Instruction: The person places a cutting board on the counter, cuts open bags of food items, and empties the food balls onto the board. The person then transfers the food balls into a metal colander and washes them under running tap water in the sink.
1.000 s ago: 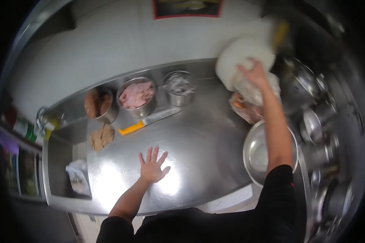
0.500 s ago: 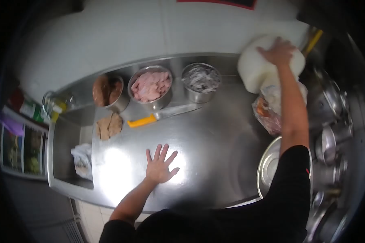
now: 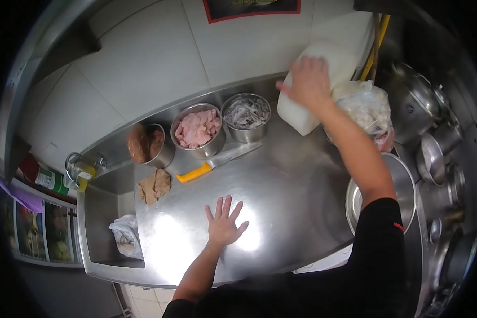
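wall sign (image 3: 252, 8), top centre: lettering illegible | metal pots (image 3: 212, 148), upper left of centre: brown pieces, pink meat (image 3: 197, 129), grey-black pieces (image 3: 246, 112) | white slab (image 3: 302, 117), upper right of centre: appears narrower than half a second ago | right hand (image 3: 308, 82) on slab, grasp cannot be told | left hand (image 3: 223, 228) flat on worktop (image 3: 281, 185), fingers spread, released

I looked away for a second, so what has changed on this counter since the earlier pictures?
The white board has shifted left, away from the plastic bag and toward the metal containers, with the right hand on it; blur hides how firmly. The left hand stays spread flat on the counter; the containers and knife stay put.
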Demonstrator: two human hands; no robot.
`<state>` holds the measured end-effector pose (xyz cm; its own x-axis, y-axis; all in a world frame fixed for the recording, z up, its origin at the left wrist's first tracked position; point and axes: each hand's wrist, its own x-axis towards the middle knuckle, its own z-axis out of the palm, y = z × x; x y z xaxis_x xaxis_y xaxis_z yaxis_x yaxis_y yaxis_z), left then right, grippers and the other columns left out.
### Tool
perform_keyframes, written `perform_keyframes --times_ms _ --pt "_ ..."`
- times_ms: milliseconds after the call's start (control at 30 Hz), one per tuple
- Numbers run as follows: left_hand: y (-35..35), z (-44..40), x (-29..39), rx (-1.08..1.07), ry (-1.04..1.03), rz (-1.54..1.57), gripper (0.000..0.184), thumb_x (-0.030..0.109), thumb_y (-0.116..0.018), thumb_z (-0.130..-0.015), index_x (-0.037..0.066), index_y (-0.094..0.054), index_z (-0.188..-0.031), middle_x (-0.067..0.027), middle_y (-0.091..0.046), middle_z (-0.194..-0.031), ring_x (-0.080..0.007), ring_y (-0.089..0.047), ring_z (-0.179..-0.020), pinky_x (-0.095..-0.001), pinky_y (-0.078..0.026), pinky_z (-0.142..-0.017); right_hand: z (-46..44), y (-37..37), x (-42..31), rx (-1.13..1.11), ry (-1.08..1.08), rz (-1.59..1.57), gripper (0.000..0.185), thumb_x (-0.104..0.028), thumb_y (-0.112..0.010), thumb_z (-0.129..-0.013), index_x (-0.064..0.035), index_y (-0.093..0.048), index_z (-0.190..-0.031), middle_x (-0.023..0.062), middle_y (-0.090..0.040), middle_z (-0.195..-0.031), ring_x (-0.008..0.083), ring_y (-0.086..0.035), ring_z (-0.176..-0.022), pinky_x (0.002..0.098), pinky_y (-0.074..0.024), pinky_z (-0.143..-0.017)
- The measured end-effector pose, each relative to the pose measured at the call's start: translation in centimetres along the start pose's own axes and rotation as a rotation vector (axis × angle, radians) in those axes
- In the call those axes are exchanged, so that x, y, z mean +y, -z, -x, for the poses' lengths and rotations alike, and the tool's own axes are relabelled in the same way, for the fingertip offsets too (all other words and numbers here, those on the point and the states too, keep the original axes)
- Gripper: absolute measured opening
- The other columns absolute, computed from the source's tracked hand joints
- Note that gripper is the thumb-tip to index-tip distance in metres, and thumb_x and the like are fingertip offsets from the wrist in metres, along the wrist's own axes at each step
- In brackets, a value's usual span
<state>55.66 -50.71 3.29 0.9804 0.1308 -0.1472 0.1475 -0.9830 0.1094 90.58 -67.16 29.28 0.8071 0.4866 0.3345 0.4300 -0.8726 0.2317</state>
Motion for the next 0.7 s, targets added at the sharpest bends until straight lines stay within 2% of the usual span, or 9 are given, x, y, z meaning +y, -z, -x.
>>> perform_keyframes --times_ms 67,167,267,467,533,600,667,700 --pt "-0.4 0.0 -0.1 0.024 -0.007 0.005 0.074 0.065 -0.044 -0.089 0.028 -0.033 -0.153 -0.0126 -0.014 -0.163 -0.0347 -0.006 -0.151 -0.0679 -0.001 -0.114 -3.5 -0.1 1.8 0.254 -0.168 0.103 0.083 -0.06 -0.057 -0.082 -0.0088 -0.042 -0.146 0.0235 -0.036 -0.149 0.0473 -0.034 -0.136 0.0663 -0.0187 -0.11" --pt "-0.3 0.2 -0.2 0.088 -0.022 0.019 0.071 0.064 -0.044 -0.091 0.028 -0.036 -0.151 -0.0125 -0.02 -0.161 -0.0339 -0.012 -0.15 -0.0697 -0.003 -0.113 -5.7 1.7 3.3 0.009 -0.533 -0.117 0.092 -0.067 -0.055 -0.079 -0.007 -0.039 -0.147 0.0238 -0.035 -0.151 0.0482 -0.03 -0.139 0.0671 -0.0175 -0.11" --pt "-0.5 0.3 -0.3 0.097 -0.023 0.03 0.071 0.064 -0.043 -0.091 0.028 -0.036 -0.151 -0.0119 -0.019 -0.162 -0.0332 -0.011 -0.15 -0.0694 -0.002 -0.113 -3.4 3.2 1.6 -0.127 -0.477 -0.099 0.099 -0.066 -0.06 -0.075 -0.0077 -0.033 -0.151 0.0244 -0.029 -0.155 0.0494 -0.024 -0.141 0.0683 -0.0164 -0.11" --pt "-0.2 1.0 -0.7 0.147 -0.051 0.075 0.069 0.062 -0.045 -0.091 0.027 -0.037 -0.151 -0.0115 -0.021 -0.161 -0.0334 -0.011 -0.15 -0.0694 -0.002 -0.113 6.8 3.7 -5.3 0.1 -0.312 0.071 0.108 -0.07 -0.061 -0.077 -0.0035 -0.024 -0.153 0.0291 -0.023 -0.155 0.0557 -0.017 -0.141 0.0723 -0.0158 -0.108" --pt "-0.2 1.4 -1.0 0.173 -0.064 0.109 0.07 0.061 -0.046 -0.091 0.025 -0.038 -0.15 -0.0118 -0.022 -0.161 -0.0339 -0.012 -0.15 -0.0695 -0.001 -0.113 11.2 4.4 -8.4 0.111 -0.285 0.102 0.111 -0.073 -0.06 -0.076 -0.0013 -0.023 -0.153 0.0305 -0.021 -0.155 0.0575 -0.016 -0.14 0.0735 -0.0168 -0.106" --pt "-0.8 1.7 -1.6 0.18 -0.086 0.144 0.071 0.061 -0.046 -0.091 0.024 -0.038 -0.151 -0.0125 -0.021 -0.161 -0.034 -0.011 -0.15 -0.0689 -0.001 -0.113 15.9 5.0 -11.3 0.143 -0.235 0.068 0.111 -0.068 -0.066 -0.074 0.001 -0.025 -0.151 0.0337 -0.019 -0.154 0.0581 -0.018 -0.139 0.072 -0.022 -0.106" --pt "-1.6 1.6 -2.3 0.173 -0.124 0.171 0.073 0.06 -0.047 -0.09 0.022 -0.036 -0.152 -0.0138 -0.019 -0.162 -0.0339 -0.01 -0.151 -0.0676 0.0 -0.114 20.9 5.7 -13.6 0.124 -0.17 0.067 0.103 -0.057 -0.072 -0.077 0.001 -0.027 -0.15 0.0342 -0.021 -0.152 0.0587 -0.023 -0.137 0.066 -0.0291 -0.106" --pt "-1.7 1.8 -2.9 0.156 -0.169 0.203 0.074 0.059 -0.05 -0.09 0.02 -0.036 -0.151 -0.014 -0.02 -0.162 -0.0341 -0.01 -0.15 -0.0675 0.0 -0.114 23.4 7.0 -14.5 0.031 -0.136 0.046 0.1 -0.054 -0.073 -0.077 0.0016 -0.03 -0.148 0.0337 -0.024 -0.15 0.0564 -0.027 -0.136 0.0621 -0.0318 -0.106"
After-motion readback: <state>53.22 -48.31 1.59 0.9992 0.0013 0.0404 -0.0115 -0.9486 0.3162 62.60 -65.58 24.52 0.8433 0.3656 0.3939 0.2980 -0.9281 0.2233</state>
